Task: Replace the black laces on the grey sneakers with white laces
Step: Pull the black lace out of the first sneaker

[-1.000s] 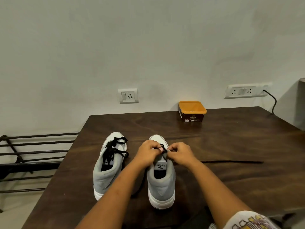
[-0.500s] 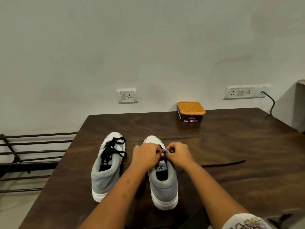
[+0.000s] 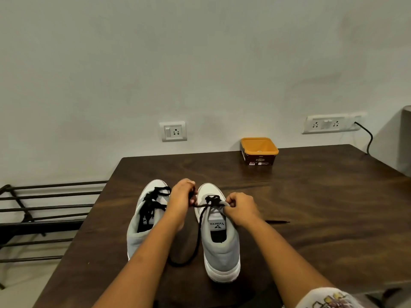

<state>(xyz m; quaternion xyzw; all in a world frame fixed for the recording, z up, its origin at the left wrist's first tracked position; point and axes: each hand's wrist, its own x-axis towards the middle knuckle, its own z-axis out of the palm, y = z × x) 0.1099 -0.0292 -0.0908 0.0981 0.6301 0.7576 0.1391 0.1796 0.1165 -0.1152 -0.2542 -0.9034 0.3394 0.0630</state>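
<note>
Two grey sneakers with white toes stand side by side on the dark wooden table (image 3: 311, 196). The left sneaker (image 3: 145, 221) keeps its black lace (image 3: 153, 203) threaded. On the right sneaker (image 3: 219, 238) only the lowest eyelets hold a black lace (image 3: 212, 200). My left hand (image 3: 182, 196) pinches one strand of that lace and holds it out to the left of the shoe; the slack runs down between the shoes to the table. My right hand (image 3: 241, 211) grips the right side of the shoe by the eyelets. The lace's other end (image 3: 278, 222) lies on the table to the right.
An orange tub (image 3: 259, 153) stands at the table's far edge by the wall. A black metal rack (image 3: 44, 218) sits to the left of the table. Wall sockets (image 3: 173, 131) and a plugged cable (image 3: 367, 136) are behind.
My left hand has pulled the lace strand out to the left, away from the shoe's tongue. The free end on the right has slid closer to the shoe.
</note>
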